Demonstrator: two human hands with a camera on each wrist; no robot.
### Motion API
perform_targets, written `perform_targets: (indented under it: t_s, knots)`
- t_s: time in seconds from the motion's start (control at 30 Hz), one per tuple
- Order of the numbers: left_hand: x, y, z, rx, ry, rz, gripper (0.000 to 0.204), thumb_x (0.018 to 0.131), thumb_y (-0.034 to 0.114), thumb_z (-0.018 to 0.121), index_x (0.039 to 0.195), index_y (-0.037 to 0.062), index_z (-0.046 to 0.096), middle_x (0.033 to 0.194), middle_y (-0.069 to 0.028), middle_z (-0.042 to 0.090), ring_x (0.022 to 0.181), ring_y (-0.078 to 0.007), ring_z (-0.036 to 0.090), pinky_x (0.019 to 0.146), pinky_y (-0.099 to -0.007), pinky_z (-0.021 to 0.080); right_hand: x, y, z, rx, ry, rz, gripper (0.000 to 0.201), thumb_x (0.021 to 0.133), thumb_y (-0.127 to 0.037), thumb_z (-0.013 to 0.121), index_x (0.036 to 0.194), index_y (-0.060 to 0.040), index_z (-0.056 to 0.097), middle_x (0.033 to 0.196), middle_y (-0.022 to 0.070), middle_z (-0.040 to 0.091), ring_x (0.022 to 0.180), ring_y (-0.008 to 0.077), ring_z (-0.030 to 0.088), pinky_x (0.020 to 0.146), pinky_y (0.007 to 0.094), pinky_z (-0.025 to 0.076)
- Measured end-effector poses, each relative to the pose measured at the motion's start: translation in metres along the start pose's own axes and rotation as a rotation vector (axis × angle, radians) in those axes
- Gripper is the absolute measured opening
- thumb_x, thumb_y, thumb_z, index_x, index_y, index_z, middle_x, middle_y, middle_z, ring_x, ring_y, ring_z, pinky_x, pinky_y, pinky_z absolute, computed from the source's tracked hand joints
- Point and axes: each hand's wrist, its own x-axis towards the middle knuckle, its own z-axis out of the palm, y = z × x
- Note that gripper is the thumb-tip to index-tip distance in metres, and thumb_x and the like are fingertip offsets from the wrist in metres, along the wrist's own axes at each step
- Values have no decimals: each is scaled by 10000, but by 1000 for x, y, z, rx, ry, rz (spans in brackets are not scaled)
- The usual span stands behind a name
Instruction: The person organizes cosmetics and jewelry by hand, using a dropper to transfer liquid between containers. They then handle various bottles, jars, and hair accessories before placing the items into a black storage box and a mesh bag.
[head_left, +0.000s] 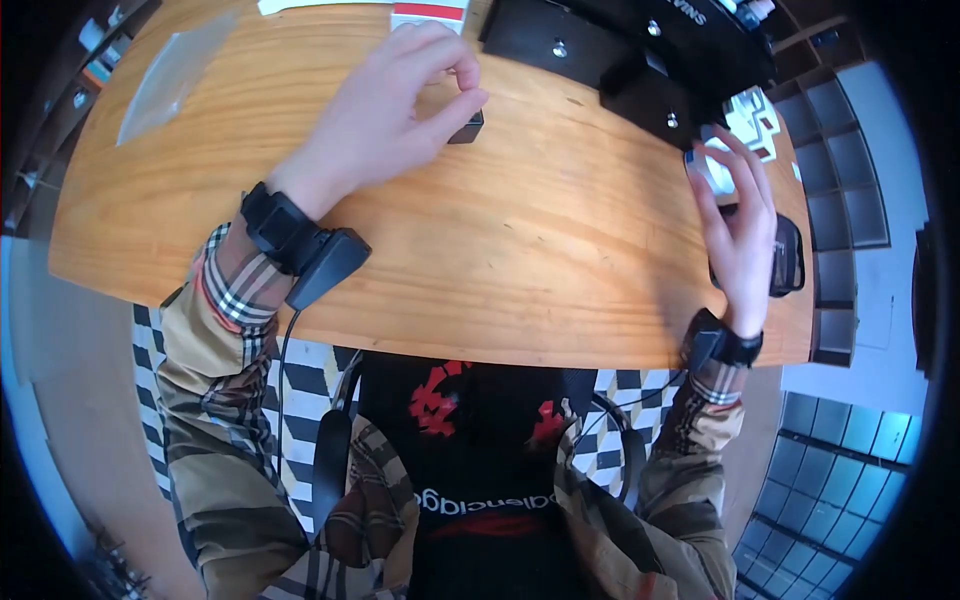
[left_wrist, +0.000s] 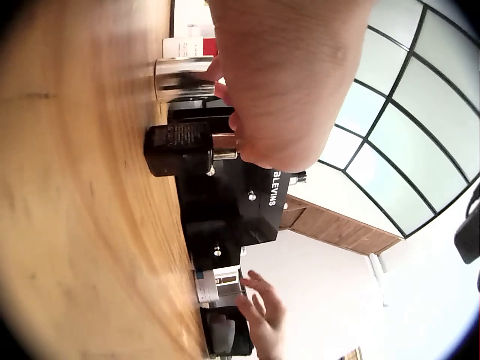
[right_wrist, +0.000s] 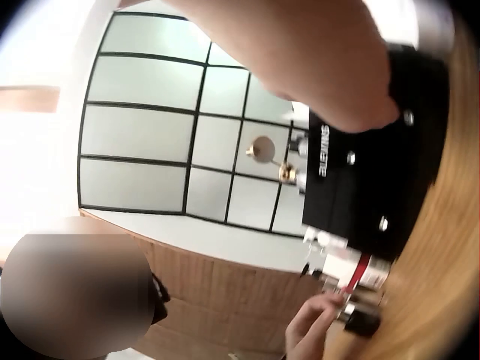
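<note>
My left hand (head_left: 395, 110) is over the far left of the table, thumb and index finger curled toward each other. In the left wrist view its fingertips grip the upper end of a shiny silver cylinder (left_wrist: 180, 79) standing on the wood. Right beside it stands a small dark square bottle (left_wrist: 178, 150) with a metallic neck, its top hidden behind the hand. My right hand (head_left: 742, 225), fingers loosely bent, hovers at the right side beside a white and blue container (head_left: 714, 172), with nothing visible in its grasp. Below it lies a black case (head_left: 787, 258).
A black drawer box (head_left: 590, 50) with round knobs stands along the back. Behind the left hand is a white box with a red band (head_left: 428, 13). A clear plastic sleeve (head_left: 172, 85) lies at the far left. White packages (head_left: 752, 122) stand at the back right.
</note>
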Motion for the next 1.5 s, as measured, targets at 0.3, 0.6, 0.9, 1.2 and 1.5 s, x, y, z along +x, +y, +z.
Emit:
perform_targets:
  t_s: [0.3, 0.6, 0.9, 1.2, 1.5]
  knots:
    - [0, 21, 14, -338, -132, 58, 152, 901, 76, 768, 1049, 65, 734, 1055, -44, 660, 936, -165, 659, 760, -278, 534, 17, -88, 85, 782, -10, -204, 436, 842, -98, 828, 1242, -38, 666, 1060, 94, 710, 841, 183, 683, 722, 293, 555]
    - [3, 36, 22, -379, -204, -168, 272, 885, 73, 800, 1110, 32, 653, 1050, -47, 689, 865, -129, 704, 798, -255, 549, 17, -81, 79, 782, -4, -104, 336, 841, 19, 776, 1160, -38, 688, 868, 56, 621, 706, 147, 598, 640, 278, 526]
    - [29, 42, 49, -515, -245, -262, 298, 913, 60, 767, 1167, 14, 617, 1106, -51, 684, 963, -122, 697, 868, -265, 527, 9, -50, 81, 847, -16, -4, 151, 925, -40, 732, 1057, -24, 660, 855, 57, 635, 742, 154, 626, 663, 260, 523]
    - [24, 46, 47, -155, -311, -74, 448, 809, 124, 843, 1203, 53, 643, 1105, -45, 700, 1010, -152, 622, 895, -297, 452, -3, -35, 86, 1305, -128, 257, 123, 980, -51, 693, 1078, -16, 626, 950, 18, 691, 858, 46, 640, 726, 202, 511]
    - [5, 45, 39, -363, -318, -145, 611, 772, -24, 827, 1284, 7, 496, 1228, -122, 584, 1105, -215, 583, 1010, -359, 450, -6, -34, 82, 1355, -94, 92, 141, 1023, 18, 569, 1161, 12, 538, 1026, 83, 621, 881, 119, 635, 763, 264, 532]
